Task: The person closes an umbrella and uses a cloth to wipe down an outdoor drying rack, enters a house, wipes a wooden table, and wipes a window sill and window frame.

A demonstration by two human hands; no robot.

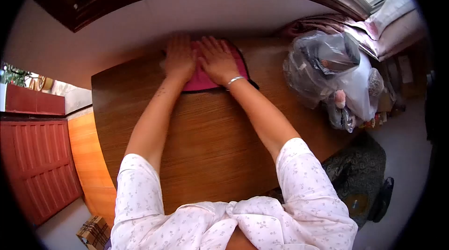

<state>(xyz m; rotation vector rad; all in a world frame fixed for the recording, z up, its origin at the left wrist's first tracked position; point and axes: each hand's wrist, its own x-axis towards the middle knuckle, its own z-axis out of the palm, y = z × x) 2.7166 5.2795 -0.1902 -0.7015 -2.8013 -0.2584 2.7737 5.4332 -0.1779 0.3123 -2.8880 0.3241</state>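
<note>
A pink cloth item with a dark edge [203,81] lies flat on the brown wooden table [210,156], close to the wall. My left hand [180,58] rests on its left part, fingers stretched toward the wall and slightly blurred. Beside it, my right hand [217,60] lies flat on the upper middle of the cloth with its fingers spread. A silver bracelet [235,80] circles my right wrist. Both palms face down, and the cloth beneath them is partly hidden.
Clear plastic bags with things inside [327,67] stand at the table's right side. Behind them is a pinkish curtain [327,23]. A patterned dark cloth [358,166] is at the lower right. On the left are a red door [42,166] and a cardboard box [95,232].
</note>
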